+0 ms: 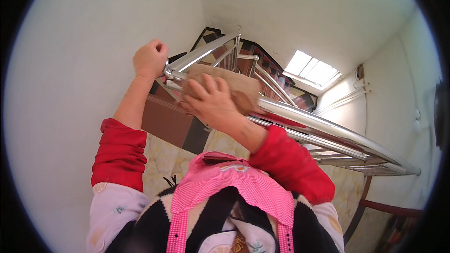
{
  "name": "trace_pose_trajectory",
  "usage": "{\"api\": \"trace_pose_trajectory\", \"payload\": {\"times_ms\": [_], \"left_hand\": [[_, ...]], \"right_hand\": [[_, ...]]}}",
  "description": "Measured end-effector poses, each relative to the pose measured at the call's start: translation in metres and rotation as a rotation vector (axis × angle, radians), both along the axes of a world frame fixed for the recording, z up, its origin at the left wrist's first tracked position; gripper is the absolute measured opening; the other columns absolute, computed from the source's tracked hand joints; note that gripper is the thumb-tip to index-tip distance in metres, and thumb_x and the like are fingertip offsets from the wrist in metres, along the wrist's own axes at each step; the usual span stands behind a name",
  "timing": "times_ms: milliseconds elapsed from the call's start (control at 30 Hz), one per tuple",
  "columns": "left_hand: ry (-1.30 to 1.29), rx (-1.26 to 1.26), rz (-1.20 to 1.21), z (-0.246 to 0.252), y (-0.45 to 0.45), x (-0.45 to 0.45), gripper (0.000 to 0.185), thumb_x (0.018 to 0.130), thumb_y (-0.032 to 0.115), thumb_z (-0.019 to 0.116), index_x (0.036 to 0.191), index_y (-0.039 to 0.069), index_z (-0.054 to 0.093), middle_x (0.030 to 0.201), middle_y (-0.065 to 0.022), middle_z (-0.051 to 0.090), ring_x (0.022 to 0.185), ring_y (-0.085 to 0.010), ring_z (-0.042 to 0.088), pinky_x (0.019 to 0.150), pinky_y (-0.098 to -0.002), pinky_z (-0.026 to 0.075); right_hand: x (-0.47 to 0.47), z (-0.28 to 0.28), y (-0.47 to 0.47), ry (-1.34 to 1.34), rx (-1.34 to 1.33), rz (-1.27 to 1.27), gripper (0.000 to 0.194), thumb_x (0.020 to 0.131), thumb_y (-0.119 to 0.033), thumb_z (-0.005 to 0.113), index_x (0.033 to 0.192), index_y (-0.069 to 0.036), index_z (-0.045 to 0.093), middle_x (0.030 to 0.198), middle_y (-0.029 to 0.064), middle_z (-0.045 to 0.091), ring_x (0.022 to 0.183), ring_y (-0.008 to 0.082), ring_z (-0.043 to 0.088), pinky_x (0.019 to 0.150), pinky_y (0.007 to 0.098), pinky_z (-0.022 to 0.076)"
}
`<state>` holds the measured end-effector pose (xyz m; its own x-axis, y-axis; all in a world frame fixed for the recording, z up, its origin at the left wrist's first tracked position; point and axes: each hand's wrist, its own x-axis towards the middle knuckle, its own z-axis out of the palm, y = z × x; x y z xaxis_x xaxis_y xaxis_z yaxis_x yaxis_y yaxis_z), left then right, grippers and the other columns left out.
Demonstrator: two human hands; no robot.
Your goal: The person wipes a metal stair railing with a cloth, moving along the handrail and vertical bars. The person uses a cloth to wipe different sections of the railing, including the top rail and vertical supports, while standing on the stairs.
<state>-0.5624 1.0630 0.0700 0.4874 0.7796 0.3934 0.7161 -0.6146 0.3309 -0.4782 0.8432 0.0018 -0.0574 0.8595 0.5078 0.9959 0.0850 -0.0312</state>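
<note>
A brown cloth (242, 84) is draped over the polished metal handrail (316, 121) of a stair railing. My right hand (212, 103) presses on this cloth with its fingers spread, and the part of the rail beneath is hidden. Blur shows around the hand and the cloth's edges. My left hand (150, 58) is curled into a fist beside the round metal joint (168, 71) at the rail's corner. Nothing shows inside the fist, and I cannot tell whether it touches the joint.
Stairs (248, 66) with dark edging descend beyond the railing. A white wall (70, 77) rises close on my left. A bright window (312, 69) is set low in the far wall. Below me lies a marbled tile floor (225, 144) beside a brown step (165, 116).
</note>
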Motion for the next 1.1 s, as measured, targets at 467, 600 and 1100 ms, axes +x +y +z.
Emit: {"api": "trace_pose_trajectory", "payload": {"times_ms": [467, 600, 1100], "left_hand": [[-0.002, 0.073, 0.026, -0.012, 0.015, -0.008, 0.024, 0.085, 0.035, 0.053, 0.084, 0.015, 0.067, 0.078, -0.0065, 0.068, 0.074, -0.0289, 0.064, 0.064, -0.0404, 0.050], [0.033, 0.050, 0.027, -0.010, 0.013, -0.004, 0.025, 0.084, 0.036, 0.054, 0.085, 0.015, 0.067, 0.080, -0.0061, 0.069, 0.075, -0.0286, 0.065, 0.065, -0.0402, 0.050], [0.049, 0.036, 0.079, -0.011, 0.013, -0.002, 0.023, 0.082, 0.034, 0.054, 0.085, 0.015, 0.067, 0.081, -0.0057, 0.069, 0.076, -0.0273, 0.064, 0.065, -0.0395, 0.050]], "right_hand": [[0.030, -0.002, -0.064, 0.022, -0.011, -0.078, 0.049, 0.073, -0.029, 0.069, 0.122, -0.027, 0.060, 0.131, 0.0067, 0.045, 0.122, 0.0361, 0.042, 0.096, 0.0555, 0.0351], [0.079, -0.005, -0.183, -0.012, 0.108, -0.537, 0.050, 0.073, -0.026, 0.073, 0.119, -0.017, 0.059, 0.119, 0.0082, 0.056, 0.110, 0.0310, 0.052, 0.094, 0.0472, 0.0372], [0.218, -0.049, -0.431, 0.018, 0.335, -1.518, 0.053, 0.083, -0.032, 0.059, 0.122, 0.003, 0.056, 0.127, 0.0183, 0.055, 0.126, 0.0334, 0.044, 0.107, 0.0439, 0.0306]]}}
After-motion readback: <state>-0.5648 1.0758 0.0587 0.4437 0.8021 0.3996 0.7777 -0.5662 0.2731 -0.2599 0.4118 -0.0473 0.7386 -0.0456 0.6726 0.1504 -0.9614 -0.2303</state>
